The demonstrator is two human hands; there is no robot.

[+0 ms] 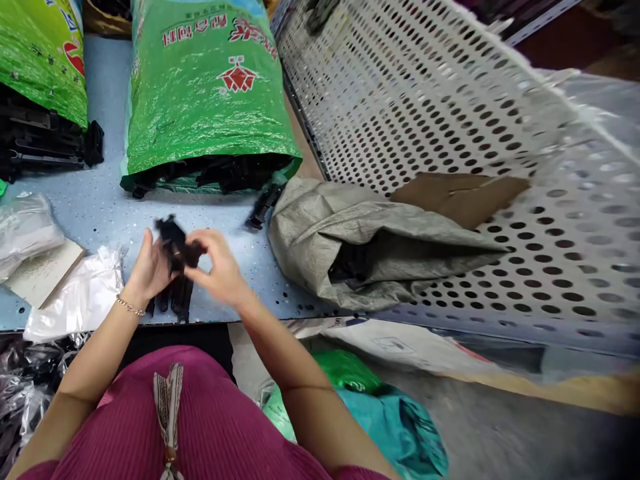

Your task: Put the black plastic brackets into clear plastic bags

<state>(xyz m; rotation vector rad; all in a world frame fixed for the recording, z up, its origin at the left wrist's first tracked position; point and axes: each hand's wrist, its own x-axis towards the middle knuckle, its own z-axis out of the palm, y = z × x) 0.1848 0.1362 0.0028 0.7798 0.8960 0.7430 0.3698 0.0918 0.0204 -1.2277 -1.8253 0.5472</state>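
Black plastic part (pixel 176 248), blurred, held between both hands above the near edge of the blue speckled worktable (pixel 105 200). Left hand (pixel 149 267) cups it from the left, palm inward, fingers curled around its lower end; a thin bracelet (pixel 130 306) sits on that wrist. Right hand (pixel 220 265) pinches it from the right, thumb and fingertips closed on the upper portion. Both grips closed on the one piece. Exact shape of the part unreadable through blur.

Judgement: the two hands appear to be fitting or pressing pieces of the part together; the move seems to call for a steady left hold while the right aligns and pushes.

Forearms converge from the body, elbows low, wrists roughly level.

Just below the hands, several similar black parts (pixel 173 297) lie at the table edge. Clear plastic bags (pixel 80 293) left. Beyond: green woven sack (pixel 205 93) with black parts spilling from its mouth, a grey sack (pixel 350 233) right, a stray black piece (pixel 263 208) between them. Perforated white metal panel (pixel 450 100) leans far right, cardboard scrap (pixel 460 193) on it.
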